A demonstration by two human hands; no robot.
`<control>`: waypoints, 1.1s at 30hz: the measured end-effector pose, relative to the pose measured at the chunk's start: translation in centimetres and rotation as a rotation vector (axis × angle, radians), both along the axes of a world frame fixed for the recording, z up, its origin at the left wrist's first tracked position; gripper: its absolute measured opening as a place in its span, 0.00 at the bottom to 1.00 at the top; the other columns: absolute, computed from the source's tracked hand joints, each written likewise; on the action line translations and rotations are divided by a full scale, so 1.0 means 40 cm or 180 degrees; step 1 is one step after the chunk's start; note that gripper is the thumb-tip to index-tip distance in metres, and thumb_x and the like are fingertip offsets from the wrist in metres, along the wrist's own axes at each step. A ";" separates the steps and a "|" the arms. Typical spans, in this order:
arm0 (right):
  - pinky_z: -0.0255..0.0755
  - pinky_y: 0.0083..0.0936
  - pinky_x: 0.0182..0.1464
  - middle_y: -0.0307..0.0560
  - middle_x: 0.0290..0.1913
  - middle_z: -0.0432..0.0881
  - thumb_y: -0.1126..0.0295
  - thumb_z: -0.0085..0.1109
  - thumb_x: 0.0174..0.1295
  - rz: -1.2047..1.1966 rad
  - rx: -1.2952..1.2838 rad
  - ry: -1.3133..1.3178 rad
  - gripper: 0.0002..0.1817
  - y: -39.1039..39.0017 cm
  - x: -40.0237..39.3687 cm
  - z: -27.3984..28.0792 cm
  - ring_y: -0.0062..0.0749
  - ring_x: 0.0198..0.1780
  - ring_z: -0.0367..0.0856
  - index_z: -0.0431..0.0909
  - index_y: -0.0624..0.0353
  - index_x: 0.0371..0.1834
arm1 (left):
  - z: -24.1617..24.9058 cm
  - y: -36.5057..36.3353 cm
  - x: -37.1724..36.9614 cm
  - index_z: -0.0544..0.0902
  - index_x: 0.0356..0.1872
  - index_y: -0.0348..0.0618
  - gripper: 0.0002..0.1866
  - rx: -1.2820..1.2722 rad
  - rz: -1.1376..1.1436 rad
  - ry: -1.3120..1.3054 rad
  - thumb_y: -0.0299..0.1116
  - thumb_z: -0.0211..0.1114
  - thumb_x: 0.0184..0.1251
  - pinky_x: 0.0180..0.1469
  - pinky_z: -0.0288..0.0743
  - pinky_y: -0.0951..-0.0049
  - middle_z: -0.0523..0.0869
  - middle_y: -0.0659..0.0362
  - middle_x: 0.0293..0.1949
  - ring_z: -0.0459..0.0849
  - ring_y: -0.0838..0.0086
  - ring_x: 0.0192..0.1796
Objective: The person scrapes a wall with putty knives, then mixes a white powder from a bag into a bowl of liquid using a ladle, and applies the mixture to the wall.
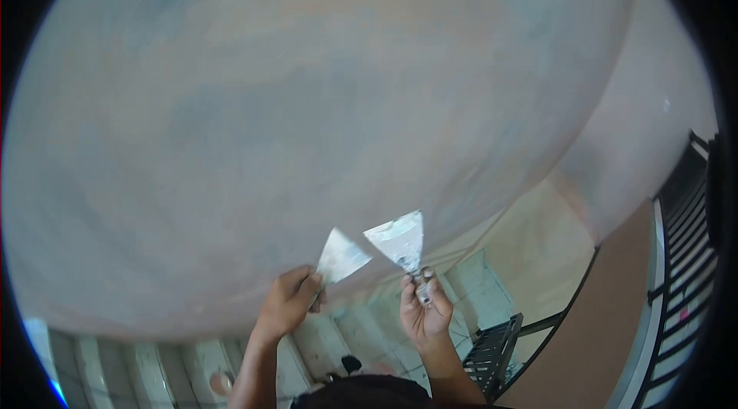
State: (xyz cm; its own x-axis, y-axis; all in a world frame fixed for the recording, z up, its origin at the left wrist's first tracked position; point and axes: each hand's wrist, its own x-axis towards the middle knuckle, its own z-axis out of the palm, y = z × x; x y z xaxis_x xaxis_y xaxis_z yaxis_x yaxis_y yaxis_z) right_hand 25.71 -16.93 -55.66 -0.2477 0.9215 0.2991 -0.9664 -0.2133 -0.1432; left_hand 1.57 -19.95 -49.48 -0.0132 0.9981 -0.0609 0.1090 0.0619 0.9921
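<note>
My left hand [290, 303] is closed around the handle of a putty knife [341, 257], whose pale, wide blade points up and to the right. A second putty knife [400, 238] is in my right hand [427, 315], its blade upward and smeared with white filler. Dark specks show near the neck of that blade, and the end of its handle pokes out between my fingers. The two blades are close together but apart, in front of a large patchy wall [307, 117]. Most of the left knife's handle is hidden by my fingers.
Tiled stairs [165, 370] run along the foot of the wall. A round, pinkish container [221, 384] stands on them at lower left. A dark slatted metal railing [492, 351] is at lower right, with another barred railing [688, 286] at the far right.
</note>
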 end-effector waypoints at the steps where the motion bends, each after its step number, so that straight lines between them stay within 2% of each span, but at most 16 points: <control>1: 0.80 0.31 0.60 0.59 0.49 0.82 0.78 0.53 0.68 0.0065 -0.0064 -0.0082 0.09 -0.007 -0.008 0.015 0.47 0.59 0.79 0.76 0.65 0.49 | 0.023 -0.004 -0.001 0.79 0.29 0.36 0.16 0.0037 -0.0058 0.0190 0.35 0.53 0.75 0.31 0.71 0.75 0.80 0.61 0.23 0.76 0.81 0.25; 4: 0.80 0.31 0.59 0.59 0.50 0.82 0.78 0.54 0.67 0.0120 -0.0181 -0.0147 0.08 -0.008 -0.017 0.023 0.46 0.57 0.80 0.76 0.64 0.48 | 0.035 -0.014 -0.010 0.78 0.28 0.37 0.16 -0.0021 -0.0148 -0.0017 0.36 0.53 0.75 0.30 0.70 0.76 0.79 0.62 0.21 0.75 0.81 0.24; 8: 0.74 0.35 0.61 0.54 0.51 0.83 0.77 0.62 0.63 -0.0528 0.0153 -0.0792 0.20 0.012 -0.007 0.022 0.44 0.57 0.80 0.75 0.63 0.59 | 0.054 -0.041 -0.011 0.78 0.27 0.38 0.17 -0.0209 -0.0201 -0.0005 0.38 0.53 0.76 0.28 0.67 0.77 0.78 0.64 0.21 0.73 0.82 0.22; 10: 0.71 0.36 0.60 0.54 0.51 0.83 0.77 0.64 0.60 -0.0517 0.0356 -0.1205 0.24 0.037 0.030 0.037 0.41 0.56 0.79 0.75 0.61 0.62 | 0.079 -0.041 0.004 0.78 0.27 0.39 0.17 -0.0324 -0.0144 -0.0145 0.38 0.53 0.76 0.27 0.67 0.77 0.78 0.65 0.20 0.73 0.83 0.22; 12: 0.71 0.36 0.60 0.54 0.51 0.83 0.76 0.65 0.60 -0.0860 0.1016 -0.1821 0.21 0.062 0.039 0.075 0.40 0.55 0.79 0.78 0.60 0.58 | 0.113 -0.039 0.003 0.78 0.27 0.40 0.17 -0.0425 -0.0091 -0.0281 0.38 0.53 0.76 0.27 0.66 0.77 0.78 0.65 0.20 0.72 0.83 0.22; 14: 0.71 0.36 0.60 0.55 0.50 0.83 0.76 0.66 0.58 -0.0878 0.1112 -0.1957 0.19 0.083 0.044 0.095 0.40 0.54 0.80 0.81 0.60 0.55 | 0.136 -0.038 -0.002 0.79 0.27 0.41 0.17 -0.0481 -0.0265 -0.0323 0.38 0.54 0.76 0.26 0.65 0.77 0.77 0.66 0.20 0.71 0.84 0.21; 16: 0.75 0.36 0.55 0.56 0.46 0.85 0.77 0.68 0.55 -0.1299 0.1963 -0.2738 0.19 0.115 0.069 0.106 0.42 0.50 0.83 0.82 0.62 0.52 | 0.142 -0.036 -0.007 0.79 0.27 0.41 0.17 -0.0438 -0.0314 -0.0443 0.38 0.54 0.76 0.25 0.64 0.78 0.77 0.66 0.20 0.70 0.84 0.21; 17: 0.75 0.36 0.55 0.56 0.46 0.85 0.77 0.68 0.55 -0.1246 0.1969 -0.2744 0.19 0.130 0.083 0.121 0.42 0.50 0.83 0.82 0.62 0.52 | 0.142 -0.037 -0.009 0.79 0.27 0.41 0.17 -0.0370 -0.0411 -0.0532 0.38 0.54 0.76 0.24 0.63 0.78 0.77 0.67 0.20 0.70 0.85 0.21; 19: 0.76 0.35 0.51 0.56 0.45 0.85 0.77 0.69 0.55 -0.1461 0.3006 -0.3276 0.22 0.173 0.102 0.140 0.38 0.43 0.83 0.81 0.59 0.55 | 0.116 -0.027 -0.014 0.79 0.27 0.42 0.16 -0.0372 -0.0368 -0.0550 0.38 0.55 0.76 0.23 0.62 0.79 0.77 0.67 0.20 0.69 0.85 0.21; 22: 0.78 0.32 0.46 0.58 0.41 0.86 0.80 0.68 0.53 -0.1148 0.3170 -0.3410 0.17 0.198 0.123 0.185 0.37 0.39 0.84 0.83 0.62 0.48 | 0.106 -0.021 -0.011 0.79 0.26 0.42 0.16 -0.0400 -0.0334 -0.0514 0.38 0.55 0.76 0.22 0.61 0.79 0.76 0.68 0.19 0.69 0.86 0.20; 23: 0.78 0.32 0.46 0.58 0.41 0.86 0.80 0.68 0.53 -0.1116 0.3159 -0.3404 0.17 0.205 0.132 0.182 0.37 0.39 0.84 0.83 0.62 0.48 | 0.099 -0.018 -0.011 0.79 0.25 0.43 0.16 -0.0397 -0.0346 -0.0489 0.38 0.56 0.75 0.21 0.60 0.79 0.76 0.68 0.19 0.68 0.86 0.20; 25: 0.79 0.28 0.46 0.57 0.37 0.87 0.82 0.66 0.51 -0.0896 0.2832 -0.3966 0.08 0.215 0.145 0.171 0.41 0.41 0.87 0.86 0.70 0.36 | 0.073 -0.016 -0.021 0.79 0.26 0.43 0.16 -0.0457 -0.0310 -0.0447 0.38 0.56 0.75 0.21 0.60 0.79 0.76 0.68 0.19 0.68 0.86 0.20; 29: 0.79 0.27 0.47 0.56 0.40 0.87 0.82 0.65 0.52 -0.0996 0.3002 -0.4520 0.10 0.249 0.205 0.119 0.39 0.43 0.87 0.85 0.70 0.39 | 0.058 -0.023 -0.014 0.79 0.26 0.42 0.16 -0.0409 -0.0175 -0.0633 0.37 0.56 0.76 0.23 0.62 0.79 0.76 0.68 0.20 0.69 0.86 0.21; 31: 0.80 0.28 0.49 0.55 0.44 0.86 0.82 0.64 0.56 -0.0706 0.2252 -0.4508 0.10 0.250 0.229 0.051 0.39 0.45 0.86 0.85 0.69 0.41 | 0.044 -0.029 -0.005 0.78 0.27 0.42 0.16 -0.0398 -0.0111 -0.0619 0.38 0.55 0.76 0.25 0.64 0.79 0.77 0.67 0.22 0.71 0.85 0.23; 32: 0.80 0.28 0.49 0.55 0.44 0.86 0.82 0.64 0.56 -0.0617 0.2254 -0.4494 0.10 0.264 0.235 0.016 0.39 0.45 0.86 0.85 0.69 0.41 | 0.037 -0.017 0.008 0.78 0.28 0.41 0.16 -0.0398 -0.0038 -0.0617 0.38 0.54 0.77 0.27 0.66 0.79 0.77 0.66 0.23 0.72 0.85 0.24; 33: 0.80 0.30 0.50 0.55 0.46 0.85 0.80 0.62 0.59 -0.0510 0.1563 -0.4166 0.11 0.256 0.229 -0.008 0.40 0.47 0.86 0.83 0.70 0.45 | 0.022 -0.021 0.019 0.78 0.28 0.41 0.16 -0.0440 0.0035 -0.0660 0.38 0.54 0.77 0.27 0.66 0.79 0.77 0.66 0.23 0.72 0.85 0.24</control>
State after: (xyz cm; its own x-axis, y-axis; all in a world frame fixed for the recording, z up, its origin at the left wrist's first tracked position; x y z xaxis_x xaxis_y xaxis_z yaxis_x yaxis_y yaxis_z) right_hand 34.88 -6.69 -55.97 -0.4970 0.8363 0.2317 -0.0857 0.2184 -0.9721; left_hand 2.32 -20.80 -48.60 0.0030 0.9799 -0.1993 -0.0974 0.1986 0.9752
